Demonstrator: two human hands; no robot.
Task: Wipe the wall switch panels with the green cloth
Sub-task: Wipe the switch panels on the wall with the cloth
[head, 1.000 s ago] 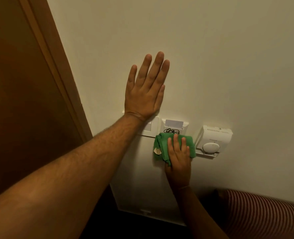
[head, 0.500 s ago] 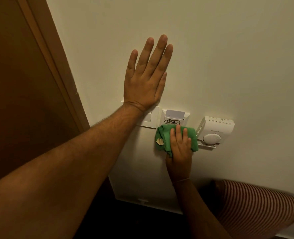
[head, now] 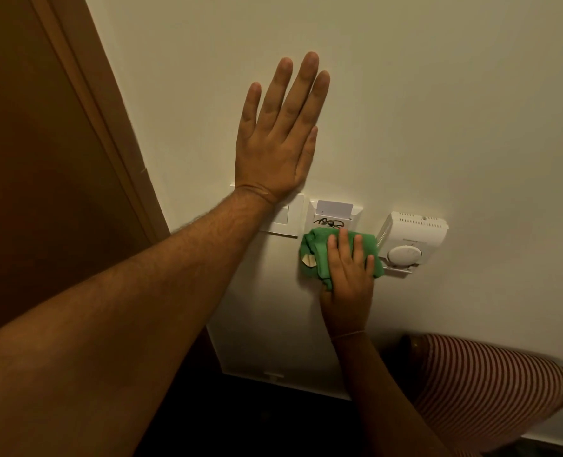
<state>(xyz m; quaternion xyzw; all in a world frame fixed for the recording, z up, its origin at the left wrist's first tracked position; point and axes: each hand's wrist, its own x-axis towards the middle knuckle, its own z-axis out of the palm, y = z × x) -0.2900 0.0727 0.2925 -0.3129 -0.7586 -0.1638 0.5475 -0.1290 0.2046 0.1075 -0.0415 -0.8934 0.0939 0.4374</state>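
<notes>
On the wall [head: 405,110] my left hand [head: 273,150] lies flat, fingers spread, holding nothing, its heel over the top edge of the switch plate [head: 283,222]. My right hand [head: 347,278] presses the green cloth [head: 319,255], fingers extended, against what seems the card holder's [head: 334,214] lower edge, beside the thermostat [head: 408,239].

1. The thermostat [head: 409,240] carries a small line of brand lettering above its round dial, too small to read.
2. The key-card holder [head: 334,215] bears a black scribble, not legible.
</notes>
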